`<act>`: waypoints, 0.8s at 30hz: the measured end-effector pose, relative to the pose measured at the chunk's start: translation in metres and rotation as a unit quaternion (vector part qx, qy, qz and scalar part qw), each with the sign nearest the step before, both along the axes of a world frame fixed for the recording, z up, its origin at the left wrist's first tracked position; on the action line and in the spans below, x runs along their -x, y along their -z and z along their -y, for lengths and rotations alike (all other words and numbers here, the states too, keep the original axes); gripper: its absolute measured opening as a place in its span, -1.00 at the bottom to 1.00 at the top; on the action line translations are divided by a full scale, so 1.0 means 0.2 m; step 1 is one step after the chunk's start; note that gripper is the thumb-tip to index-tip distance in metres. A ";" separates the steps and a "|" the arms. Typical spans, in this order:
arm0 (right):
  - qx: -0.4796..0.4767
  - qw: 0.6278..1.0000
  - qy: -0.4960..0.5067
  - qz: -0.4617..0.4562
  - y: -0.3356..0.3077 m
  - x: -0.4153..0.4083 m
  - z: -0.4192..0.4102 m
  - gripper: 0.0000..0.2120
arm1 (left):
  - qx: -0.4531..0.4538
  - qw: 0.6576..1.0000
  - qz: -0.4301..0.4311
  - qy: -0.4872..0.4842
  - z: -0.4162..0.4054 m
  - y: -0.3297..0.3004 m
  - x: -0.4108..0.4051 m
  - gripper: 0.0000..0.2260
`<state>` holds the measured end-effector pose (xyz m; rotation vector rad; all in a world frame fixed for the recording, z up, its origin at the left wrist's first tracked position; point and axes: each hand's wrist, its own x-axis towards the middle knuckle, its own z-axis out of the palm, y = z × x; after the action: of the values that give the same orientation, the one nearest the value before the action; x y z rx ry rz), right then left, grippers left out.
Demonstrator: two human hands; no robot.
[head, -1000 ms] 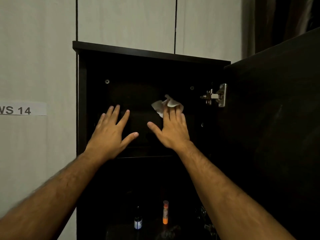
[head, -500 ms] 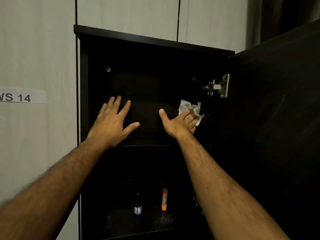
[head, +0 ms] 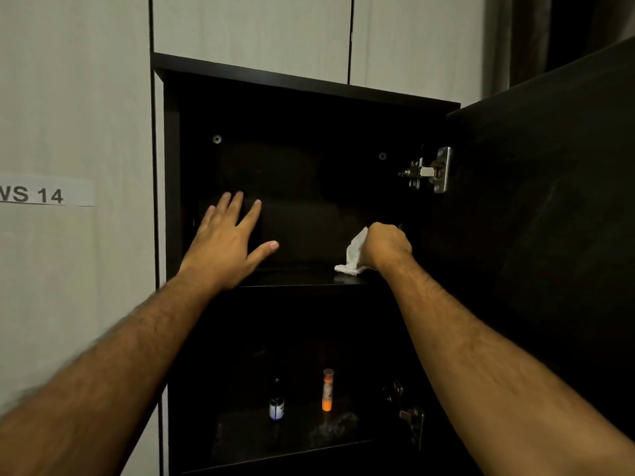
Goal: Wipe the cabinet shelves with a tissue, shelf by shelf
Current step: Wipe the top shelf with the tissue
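A dark cabinet (head: 302, 80) stands open in front of me. My right hand (head: 386, 243) is closed around a white tissue (head: 352, 257), whose lower end touches the right part of the top shelf (head: 295, 280). My left hand (head: 228, 240) is spread flat, fingers apart, in the left half of the top compartment, holding nothing. Below is a lower shelf (head: 275, 438).
The cabinet door (head: 549, 201) hangs open on the right with a metal hinge (head: 429, 171) at its top. On the lower shelf stand a small dark bottle (head: 276, 405) and an orange tube (head: 327, 389). A "WS 14" label (head: 41, 194) sits on the left wall panel.
My right hand has moved from the back panel to the right and down, and closed into a fist, bringing the tissue onto the top shelf. My left hand has stayed about where it was.
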<state>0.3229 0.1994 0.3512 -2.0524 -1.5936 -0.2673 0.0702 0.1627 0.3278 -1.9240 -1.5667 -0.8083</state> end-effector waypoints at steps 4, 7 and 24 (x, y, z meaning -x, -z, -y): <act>-0.058 0.994 -0.068 -0.071 0.00 0.00 -0.07 -0.87 | -0.003 1.000 -0.001 -0.001 -0.01 0.00 0.00 -0.28; -0.171 0.960 -0.132 -0.176 -0.06 -0.01 -0.09 -0.90 | 0.000 1.000 -0.004 -0.004 -0.01 -0.01 0.00 -0.28; 0.009 0.976 -0.169 0.139 -0.04 0.05 0.00 -0.91 | -0.008 1.000 -0.001 0.001 -0.02 0.00 0.00 -0.28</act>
<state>0.3133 0.1995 0.3586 -1.7733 -2.0874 -0.4304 0.0694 0.1662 0.3273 -1.9133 -1.5531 -0.8173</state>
